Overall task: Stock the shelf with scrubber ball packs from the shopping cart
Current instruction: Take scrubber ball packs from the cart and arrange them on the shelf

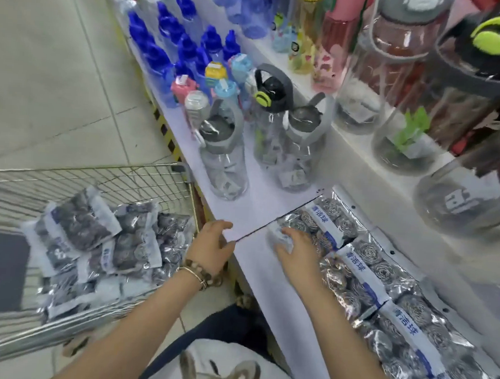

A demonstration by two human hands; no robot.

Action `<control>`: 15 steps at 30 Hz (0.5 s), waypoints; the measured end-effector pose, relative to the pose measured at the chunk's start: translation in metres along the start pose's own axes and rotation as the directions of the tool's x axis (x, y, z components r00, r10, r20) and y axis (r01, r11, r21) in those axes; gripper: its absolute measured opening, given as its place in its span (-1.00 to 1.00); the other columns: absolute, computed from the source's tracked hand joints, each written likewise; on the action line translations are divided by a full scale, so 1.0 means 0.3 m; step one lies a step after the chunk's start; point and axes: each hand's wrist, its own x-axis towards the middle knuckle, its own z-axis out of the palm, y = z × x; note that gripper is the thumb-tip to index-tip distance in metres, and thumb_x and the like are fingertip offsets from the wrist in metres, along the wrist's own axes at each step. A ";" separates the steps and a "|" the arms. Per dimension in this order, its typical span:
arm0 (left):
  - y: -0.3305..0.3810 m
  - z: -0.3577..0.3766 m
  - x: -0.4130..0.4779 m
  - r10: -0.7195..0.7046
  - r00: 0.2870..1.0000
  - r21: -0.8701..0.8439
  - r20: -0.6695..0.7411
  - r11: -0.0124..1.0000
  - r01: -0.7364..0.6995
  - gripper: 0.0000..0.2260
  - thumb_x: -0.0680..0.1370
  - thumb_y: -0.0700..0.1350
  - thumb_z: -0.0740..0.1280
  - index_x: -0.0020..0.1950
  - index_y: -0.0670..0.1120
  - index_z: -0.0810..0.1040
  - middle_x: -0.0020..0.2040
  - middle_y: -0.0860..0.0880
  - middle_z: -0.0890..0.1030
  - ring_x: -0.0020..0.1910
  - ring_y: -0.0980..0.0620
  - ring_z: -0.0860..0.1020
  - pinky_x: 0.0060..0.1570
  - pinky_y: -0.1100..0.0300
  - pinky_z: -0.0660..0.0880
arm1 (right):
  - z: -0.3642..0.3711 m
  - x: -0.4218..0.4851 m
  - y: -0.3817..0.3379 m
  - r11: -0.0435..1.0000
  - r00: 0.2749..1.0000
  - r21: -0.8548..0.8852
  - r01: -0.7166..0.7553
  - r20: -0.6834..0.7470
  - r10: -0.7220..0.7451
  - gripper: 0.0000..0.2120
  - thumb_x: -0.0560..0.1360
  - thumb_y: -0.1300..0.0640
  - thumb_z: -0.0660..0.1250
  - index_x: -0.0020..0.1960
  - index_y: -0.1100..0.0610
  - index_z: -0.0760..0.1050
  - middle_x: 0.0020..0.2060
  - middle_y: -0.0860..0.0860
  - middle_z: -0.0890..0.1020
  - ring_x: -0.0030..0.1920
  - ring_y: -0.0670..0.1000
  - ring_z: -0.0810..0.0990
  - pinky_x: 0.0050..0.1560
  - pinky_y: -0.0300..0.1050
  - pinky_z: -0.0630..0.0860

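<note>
Several scrubber ball packs [363, 272], clear bags of steel balls with a white and blue label strip, lie in a row on the white shelf [259, 207] at the right. My right hand [296, 252] rests on the near end of the leftmost pack [317, 222], fingers curled over its white edge. My left hand [213, 247], with bead and metal bracelets on the wrist, hovers with relaxed fingers at the shelf's front edge and holds nothing. More packs [99, 238] are piled in the wire shopping cart [97, 180] at the left.
Clear water bottles with grey lids [224, 158] stand on the shelf just behind the packs. Blue-capped bottles [164, 46] fill the far end. Large bottles [425, 83] sit on the higher shelf at the right. Tiled floor [45, 74] lies left of the cart.
</note>
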 end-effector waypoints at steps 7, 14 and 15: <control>-0.211 -0.147 -0.122 -0.279 0.950 -0.085 -0.140 0.959 0.269 -0.67 0.51 -0.09 0.32 0.27 -0.07 0.45 0.24 -0.04 0.48 0.18 -0.01 0.46 0.12 0.15 0.40 | 0.181 0.024 -0.165 0.985 0.964 -0.013 0.173 0.209 -0.166 -0.69 0.55 0.15 0.28 0.28 0.13 0.46 0.24 0.02 0.50 0.21 -0.01 0.47 0.07 -0.33 0.28; -0.461 -0.250 -0.206 -0.510 0.851 -0.245 -0.127 0.847 0.471 -0.63 0.47 -0.13 0.37 0.27 -0.06 0.46 0.21 -0.02 0.51 0.14 -0.02 0.51 0.12 0.15 0.42 | 0.413 0.049 -0.302 0.961 0.893 -0.078 0.263 0.396 -0.212 -0.69 0.56 0.10 0.26 0.29 0.10 0.46 0.26 0.02 0.49 0.21 0.00 0.47 0.11 -0.22 0.36; -0.507 -0.267 -0.210 -0.529 0.840 -0.266 -0.118 0.832 0.487 -0.64 0.46 -0.13 0.38 0.25 -0.05 0.48 0.18 -0.01 0.54 0.10 0.00 0.53 0.10 0.14 0.45 | 0.454 0.056 -0.324 0.957 0.881 -0.096 0.273 0.424 -0.209 -0.68 0.56 0.09 0.26 0.29 0.10 0.46 0.26 0.02 0.49 0.21 0.00 0.48 0.10 -0.22 0.36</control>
